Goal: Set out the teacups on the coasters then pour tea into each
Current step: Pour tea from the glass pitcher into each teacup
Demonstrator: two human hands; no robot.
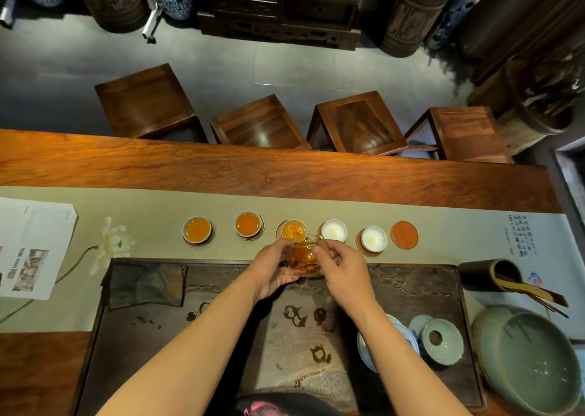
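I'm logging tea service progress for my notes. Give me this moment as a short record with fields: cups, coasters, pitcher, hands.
cups filled: two at the left, first cup and second cup
cup being filled: third cup
cups empty: fourth cup, fifth cup
coaster without a cup: red coaster, far right of the row
pitcher: glass pitcher, tilted toward the third cup
hands: left hand and right hand both on the pitcher

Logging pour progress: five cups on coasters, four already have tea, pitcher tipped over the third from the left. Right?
Not quite. The head view shows three cups with tea: the first cup, the second cup, and the third cup being filled. The fourth cup and fifth cup are empty. The glass pitcher is tipped over the third.
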